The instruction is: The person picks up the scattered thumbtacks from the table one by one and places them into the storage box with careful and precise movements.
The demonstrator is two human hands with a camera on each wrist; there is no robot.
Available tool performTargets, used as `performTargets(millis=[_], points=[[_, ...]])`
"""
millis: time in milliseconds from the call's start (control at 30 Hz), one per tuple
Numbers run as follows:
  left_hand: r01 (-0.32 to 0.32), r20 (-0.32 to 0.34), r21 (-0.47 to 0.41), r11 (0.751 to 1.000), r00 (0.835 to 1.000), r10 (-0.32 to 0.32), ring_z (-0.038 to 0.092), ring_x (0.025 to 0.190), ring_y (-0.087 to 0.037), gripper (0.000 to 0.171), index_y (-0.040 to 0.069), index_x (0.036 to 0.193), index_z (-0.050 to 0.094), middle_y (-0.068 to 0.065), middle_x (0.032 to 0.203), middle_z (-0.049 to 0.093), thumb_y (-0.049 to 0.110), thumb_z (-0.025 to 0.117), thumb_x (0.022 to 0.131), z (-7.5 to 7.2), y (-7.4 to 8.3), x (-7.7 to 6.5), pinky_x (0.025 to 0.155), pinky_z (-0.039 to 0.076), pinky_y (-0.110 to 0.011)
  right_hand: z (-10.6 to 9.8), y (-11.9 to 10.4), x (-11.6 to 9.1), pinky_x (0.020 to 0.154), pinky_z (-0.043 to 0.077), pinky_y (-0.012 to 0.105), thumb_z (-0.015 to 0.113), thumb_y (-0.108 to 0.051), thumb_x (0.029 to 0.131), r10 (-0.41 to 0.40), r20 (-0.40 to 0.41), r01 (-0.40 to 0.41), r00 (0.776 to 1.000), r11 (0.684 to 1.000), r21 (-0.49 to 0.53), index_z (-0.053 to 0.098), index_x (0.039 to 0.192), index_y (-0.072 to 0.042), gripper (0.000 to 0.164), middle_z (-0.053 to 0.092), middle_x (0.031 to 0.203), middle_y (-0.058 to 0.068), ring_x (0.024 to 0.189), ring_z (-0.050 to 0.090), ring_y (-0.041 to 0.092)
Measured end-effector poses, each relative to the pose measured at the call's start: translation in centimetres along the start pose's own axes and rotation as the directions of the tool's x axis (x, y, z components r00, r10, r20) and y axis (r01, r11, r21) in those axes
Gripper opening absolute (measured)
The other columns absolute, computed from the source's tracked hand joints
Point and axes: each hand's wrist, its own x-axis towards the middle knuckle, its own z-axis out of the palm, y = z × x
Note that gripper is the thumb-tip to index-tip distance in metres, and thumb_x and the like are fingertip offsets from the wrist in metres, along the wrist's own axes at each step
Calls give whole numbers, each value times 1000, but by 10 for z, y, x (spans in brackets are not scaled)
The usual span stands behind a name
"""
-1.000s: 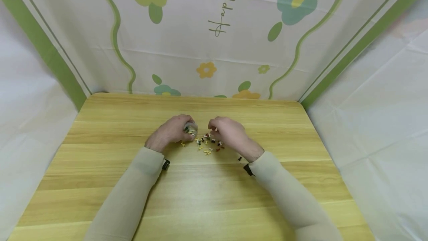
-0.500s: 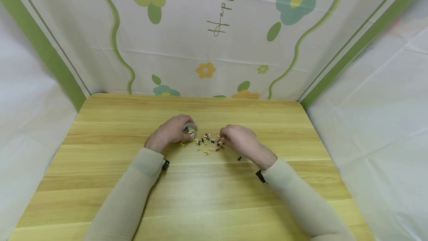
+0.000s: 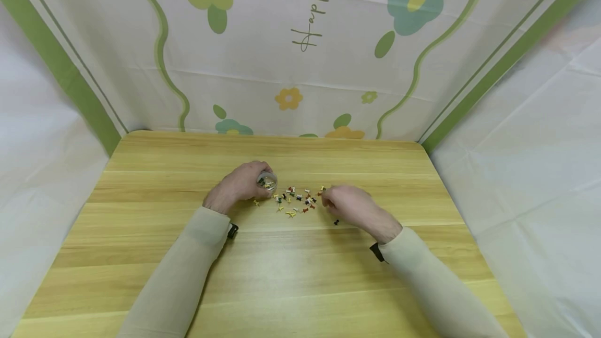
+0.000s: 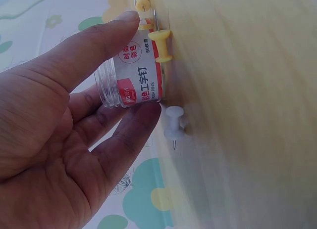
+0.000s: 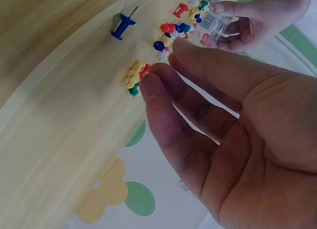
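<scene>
In the head view my left hand [image 3: 242, 180] grips a small clear jar [image 3: 267, 183] with several push pins inside. The left wrist view shows its push-pin label, with thumb and fingers round the sides. A yellow push pin [image 4: 161, 46] and a white push pin [image 4: 174, 123] lie beside the jar. My right hand [image 3: 353, 207] is low over the table at the right of the scattered push pins [image 3: 291, 200]. In the right wrist view its loosely bent fingertips are close to a cluster of push pins [image 5: 131, 76]; I see nothing held between thumb and fingers.
A dark push pin [image 3: 336, 222] lies apart from the others, below the right hand; it looks blue [image 5: 122, 26] in the right wrist view. The wooden table [image 3: 281, 275] meets a flower-printed cloth [image 3: 263, 56] behind, with white cloth at both sides.
My right hand has moved right and slightly nearer, away from the jar. A few yellow and red push pins now show beside its fingertips. The left hand and jar have stayed put.
</scene>
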Motion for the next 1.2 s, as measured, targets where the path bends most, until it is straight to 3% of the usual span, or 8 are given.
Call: performTargets(millis=[167, 267, 467, 600, 867, 1200], points=[[2, 0, -9, 1000, 1000, -2, 63, 107, -29, 53, 7, 128, 64, -12, 120, 68, 24, 87, 83, 1, -1, 1, 94, 52, -45, 2, 5, -5, 59, 52, 28, 69, -3, 92, -16, 40, 16, 999, 1000, 3, 74, 86, -14, 14, 66, 77, -7, 66, 57, 9], [6, 1, -14, 1000, 1000, -6, 63, 107, -29, 53, 7, 128, 64, -11, 120, 68, 24, 87, 83, 2, -1, 1, 94, 52, -45, 3, 6, -8, 55, 46, 29, 72, -1, 89, 2, 93, -5, 996, 999, 36, 68, 80, -15, 17, 59, 71, -7, 63, 51, 11], [5, -1, -5, 1000, 1000, -5, 63, 107, -28, 52, 8, 128, 65, -10, 119, 68, 25, 87, 83, 2, -1, 1, 95, 52, -45, 3, 5, -13, 59, 50, 32, 81, -5, 84, 20, 164, -30, 986, 998, 59, 67, 81, -16, 18, 63, 78, -4, 68, 54, 12], [9, 2, 1, 1000, 1000, -9, 62, 108, -29, 53, 8, 128, 65, -11, 120, 68, 25, 87, 83, 0, 0, 0, 96, 52, -45, 7, 4, -14, 61, 51, 32, 81, -2, 83, 16, 183, -24, 983, 999, 40, 66, 83, -16, 21, 64, 80, -4, 70, 55, 12], [1, -3, 13, 1000, 1000, -1, 62, 108, -28, 53, 7, 128, 65, -11, 120, 68, 25, 87, 83, 0, 0, 0, 97, 51, -45, 12, 2, -10, 56, 47, 28, 69, 3, 87, -39, 147, 36, 988, 999, 22, 65, 80, -16, 21, 60, 76, -5, 66, 51, 11], [11, 3, 4, 1000, 1000, -11, 62, 108, -29, 52, 8, 127, 65, -11, 120, 68, 25, 87, 83, 0, 1, 0, 96, 52, -45, 9, -7, 2, 54, 47, 28, 72, -2, 91, -59, 77, 58, 995, 998, 19, 66, 83, -17, 18, 60, 80, -7, 68, 52, 10]])
